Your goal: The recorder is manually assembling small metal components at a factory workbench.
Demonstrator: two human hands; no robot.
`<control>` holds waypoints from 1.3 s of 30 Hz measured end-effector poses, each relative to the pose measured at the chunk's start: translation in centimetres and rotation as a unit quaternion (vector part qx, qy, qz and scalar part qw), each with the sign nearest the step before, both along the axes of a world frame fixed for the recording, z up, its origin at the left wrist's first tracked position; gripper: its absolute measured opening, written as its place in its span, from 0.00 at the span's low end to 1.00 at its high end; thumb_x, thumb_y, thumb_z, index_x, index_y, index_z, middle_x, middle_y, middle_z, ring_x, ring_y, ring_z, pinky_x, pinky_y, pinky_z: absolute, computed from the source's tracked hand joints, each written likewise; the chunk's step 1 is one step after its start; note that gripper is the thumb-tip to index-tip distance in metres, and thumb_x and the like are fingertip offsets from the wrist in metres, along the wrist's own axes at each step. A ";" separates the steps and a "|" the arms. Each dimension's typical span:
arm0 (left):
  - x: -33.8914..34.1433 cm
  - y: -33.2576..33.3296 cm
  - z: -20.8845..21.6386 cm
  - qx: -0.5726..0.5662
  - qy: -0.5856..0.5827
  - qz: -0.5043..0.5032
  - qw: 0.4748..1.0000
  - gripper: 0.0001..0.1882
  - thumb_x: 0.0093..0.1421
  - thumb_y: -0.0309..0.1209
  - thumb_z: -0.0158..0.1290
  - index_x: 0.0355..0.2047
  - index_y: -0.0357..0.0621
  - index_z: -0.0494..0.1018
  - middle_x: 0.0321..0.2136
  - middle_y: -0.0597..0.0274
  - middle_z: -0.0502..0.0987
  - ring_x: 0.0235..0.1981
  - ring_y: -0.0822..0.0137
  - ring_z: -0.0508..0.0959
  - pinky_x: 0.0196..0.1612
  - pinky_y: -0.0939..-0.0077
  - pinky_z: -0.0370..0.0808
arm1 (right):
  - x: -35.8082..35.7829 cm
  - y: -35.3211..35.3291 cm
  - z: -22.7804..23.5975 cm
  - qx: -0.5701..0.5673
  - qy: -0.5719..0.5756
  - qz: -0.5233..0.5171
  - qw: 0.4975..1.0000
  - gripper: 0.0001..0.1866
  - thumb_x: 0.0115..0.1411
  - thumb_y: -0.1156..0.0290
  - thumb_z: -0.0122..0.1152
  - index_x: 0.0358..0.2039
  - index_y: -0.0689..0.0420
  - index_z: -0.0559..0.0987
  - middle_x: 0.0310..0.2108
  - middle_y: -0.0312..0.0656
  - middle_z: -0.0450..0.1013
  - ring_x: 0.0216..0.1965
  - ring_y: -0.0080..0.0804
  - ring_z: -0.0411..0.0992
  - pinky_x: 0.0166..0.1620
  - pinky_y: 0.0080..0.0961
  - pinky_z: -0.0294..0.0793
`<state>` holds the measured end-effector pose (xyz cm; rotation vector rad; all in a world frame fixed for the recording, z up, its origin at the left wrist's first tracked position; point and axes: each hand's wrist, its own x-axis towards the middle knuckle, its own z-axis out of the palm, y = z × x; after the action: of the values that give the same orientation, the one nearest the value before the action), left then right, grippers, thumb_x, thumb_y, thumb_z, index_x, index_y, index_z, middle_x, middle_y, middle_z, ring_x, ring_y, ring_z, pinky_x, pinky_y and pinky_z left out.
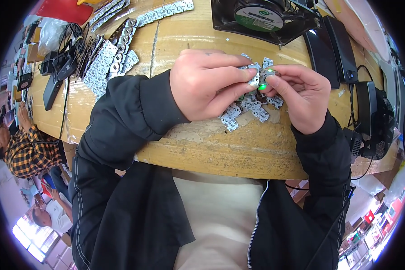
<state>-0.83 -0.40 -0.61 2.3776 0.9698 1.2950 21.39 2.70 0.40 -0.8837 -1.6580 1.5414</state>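
My left hand (207, 83) pinches a small white circuit board (255, 77) between thumb and fingers. Close against it, my right hand (303, 92) grips another small circuit board (268, 74) at its edge. A bright green light (262, 87) glows between the two hands, just below the boards. Whether the two boards are joined cannot be made out. Several loose white circuit boards (230, 118) lie in a small heap on the table (220, 153) under my fingers, partly covered by them.
A black fan (267, 18) stands at the far side. To the left lie panels of circuit boards (101, 67), black adapters with cables (60, 67) and a clear plastic bag (54, 33). Dark flat devices (321, 56) sit at the right. Another person (27, 148) sits at far left.
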 end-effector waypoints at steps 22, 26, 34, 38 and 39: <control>0.0 0.0 -0.1 0.062 0.021 0.007 0.998 0.13 0.46 0.23 0.64 0.34 0.38 0.78 0.33 0.52 0.80 0.27 0.57 0.81 0.29 0.72 0.78 | 0.5 0.6 -0.2 0.002 -0.001 0.005 1.000 0.09 0.60 0.82 0.58 0.41 0.68 0.78 0.33 0.46 0.79 0.29 0.23 0.76 0.33 0.16 0.75; 0.1 0.1 0.1 0.033 0.016 0.006 0.999 0.14 0.45 0.20 0.64 0.34 0.34 0.78 0.33 0.48 0.80 0.27 0.55 0.81 0.30 0.72 0.79 | 0.9 0.7 0.2 0.022 -0.054 0.017 0.998 0.08 0.61 0.81 0.57 0.41 0.68 0.78 0.35 0.43 0.79 0.30 0.22 0.75 0.34 0.15 0.74; -0.1 0.0 0.4 0.066 0.025 0.005 0.998 0.16 0.45 0.21 0.65 0.36 0.34 0.78 0.34 0.49 0.80 0.28 0.56 0.81 0.30 0.72 0.79 | 0.7 0.2 1.0 0.093 -0.049 -0.059 0.993 0.08 0.62 0.80 0.57 0.41 0.68 0.79 0.32 0.42 0.78 0.29 0.21 0.75 0.34 0.15 0.74; -0.1 -0.1 0.2 0.103 0.061 -0.009 0.993 0.17 0.45 0.21 0.66 0.38 0.35 0.78 0.37 0.47 0.79 0.26 0.57 0.80 0.29 0.72 0.78 | 0.2 -0.2 0.7 -0.021 -0.011 -0.034 0.999 0.08 0.61 0.79 0.58 0.40 0.68 0.79 0.28 0.43 0.78 0.27 0.23 0.76 0.32 0.15 0.75; -0.1 0.1 -0.1 0.103 0.060 -0.010 0.993 0.17 0.45 0.21 0.66 0.38 0.35 0.78 0.37 0.47 0.79 0.26 0.57 0.80 0.29 0.72 0.78 | 0.1 -0.3 0.7 -0.047 0.003 -0.017 0.999 0.08 0.61 0.79 0.59 0.40 0.68 0.79 0.27 0.44 0.78 0.27 0.23 0.76 0.31 0.15 0.75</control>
<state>-0.90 -0.34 -0.70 2.6414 0.8800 1.3145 21.49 2.41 1.07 -0.9517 -1.5689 1.6080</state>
